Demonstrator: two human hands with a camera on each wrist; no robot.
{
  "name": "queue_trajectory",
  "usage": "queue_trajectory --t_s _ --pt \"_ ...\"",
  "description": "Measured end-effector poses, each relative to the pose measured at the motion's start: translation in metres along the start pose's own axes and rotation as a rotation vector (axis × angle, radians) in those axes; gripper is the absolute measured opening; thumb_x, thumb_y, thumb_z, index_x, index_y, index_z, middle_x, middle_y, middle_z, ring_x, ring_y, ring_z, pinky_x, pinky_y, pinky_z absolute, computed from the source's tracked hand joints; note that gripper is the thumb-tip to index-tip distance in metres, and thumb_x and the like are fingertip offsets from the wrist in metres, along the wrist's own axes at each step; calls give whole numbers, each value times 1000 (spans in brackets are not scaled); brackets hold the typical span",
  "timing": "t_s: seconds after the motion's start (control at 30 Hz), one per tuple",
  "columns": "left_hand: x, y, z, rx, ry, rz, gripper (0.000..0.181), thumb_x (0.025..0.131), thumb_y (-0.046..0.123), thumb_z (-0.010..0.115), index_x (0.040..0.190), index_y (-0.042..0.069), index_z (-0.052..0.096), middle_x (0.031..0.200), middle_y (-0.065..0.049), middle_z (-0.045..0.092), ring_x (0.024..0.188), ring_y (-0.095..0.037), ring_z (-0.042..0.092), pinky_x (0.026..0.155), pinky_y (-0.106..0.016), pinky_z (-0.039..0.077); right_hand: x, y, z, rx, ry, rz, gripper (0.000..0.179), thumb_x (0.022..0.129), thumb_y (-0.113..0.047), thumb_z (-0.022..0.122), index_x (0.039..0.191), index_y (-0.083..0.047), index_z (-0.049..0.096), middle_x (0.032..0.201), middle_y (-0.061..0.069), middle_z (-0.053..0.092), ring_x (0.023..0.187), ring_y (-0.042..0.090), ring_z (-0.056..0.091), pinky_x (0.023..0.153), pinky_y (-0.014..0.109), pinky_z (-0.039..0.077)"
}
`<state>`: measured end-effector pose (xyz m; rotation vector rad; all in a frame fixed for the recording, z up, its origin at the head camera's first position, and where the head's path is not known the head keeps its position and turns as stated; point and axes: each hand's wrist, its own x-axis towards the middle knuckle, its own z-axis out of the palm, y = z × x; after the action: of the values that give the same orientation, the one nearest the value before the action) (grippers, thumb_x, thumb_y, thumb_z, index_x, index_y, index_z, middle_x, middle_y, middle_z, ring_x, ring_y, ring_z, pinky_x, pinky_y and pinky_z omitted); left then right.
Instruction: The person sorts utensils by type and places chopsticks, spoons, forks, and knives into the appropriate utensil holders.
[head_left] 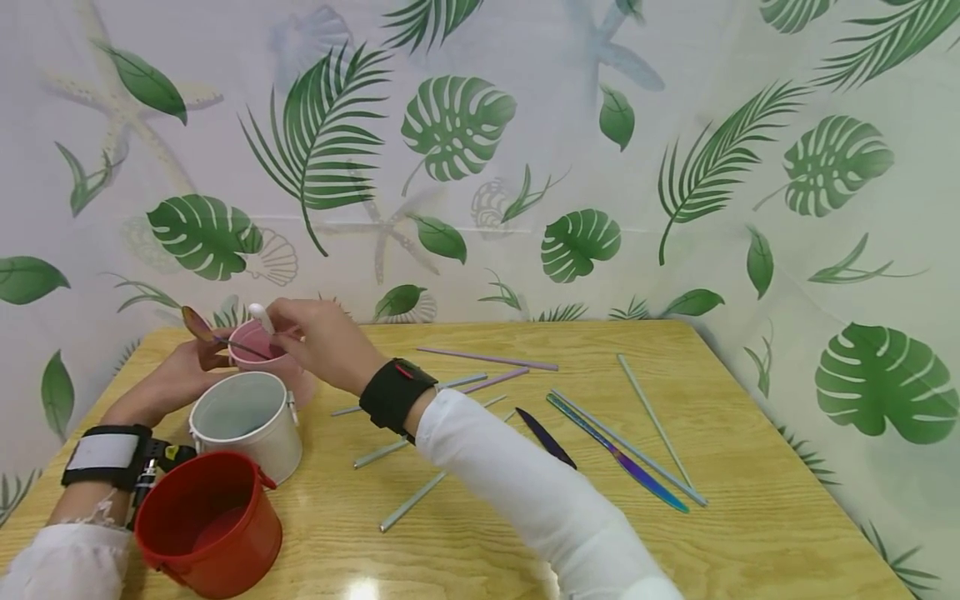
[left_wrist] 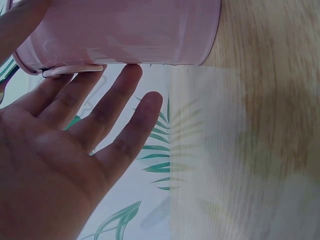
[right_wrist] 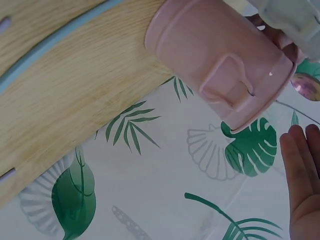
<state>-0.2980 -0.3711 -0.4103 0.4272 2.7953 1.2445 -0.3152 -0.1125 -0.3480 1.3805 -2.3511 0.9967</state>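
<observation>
The pink bucket (head_left: pixel 300 379) stands at the table's back left. My left hand (head_left: pixel 180 375) holds it from the left, thumb on one side and fingers on the other; two of those fingers (left_wrist: pixel 150 107) stretch out below it in the left wrist view. A spoon with a shiny multicoloured bowl (head_left: pixel 197 323) leans out of the bucket to the left, bowl up. At the bucket's mouth my right hand (head_left: pixel 318 337) pinches a white stick-like piece with a rounded end (head_left: pixel 260 313). Its lower part is hidden by the hand and rim.
A white bucket (head_left: pixel 251 442) and a red bucket (head_left: pixel 225 542) stand in front of the pink one. Several metal straws (head_left: pixel 656 421) lie about the table, with a dark knife (head_left: pixel 546 437) and an iridescent knife (head_left: pixel 618 454). Leaf-patterned cloth (head_left: pixel 480 208) hangs behind.
</observation>
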Motion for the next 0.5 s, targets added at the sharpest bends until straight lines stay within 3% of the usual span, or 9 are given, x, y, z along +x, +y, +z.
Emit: queue_trajectory --t_s 0.2,0.5 --pt "-3 2 2 1 2 -8 80 96 30 73 159 1 32 151 -34 44 130 -61 47 97 -72 47 0 0 7 -136 -96 -29 2 101 -13 66 101 -12 64 97 -6 69 92 6 61 85 11 45" --pt "-9 3 5 -4 13 2 77 96 29 71 157 1 35 151 -34 45 128 -60 50 96 -69 49 -1 1 14 -184 -215 12 23 106 -23 61 127 -16 65 108 -9 68 98 4 60 87 13 45"
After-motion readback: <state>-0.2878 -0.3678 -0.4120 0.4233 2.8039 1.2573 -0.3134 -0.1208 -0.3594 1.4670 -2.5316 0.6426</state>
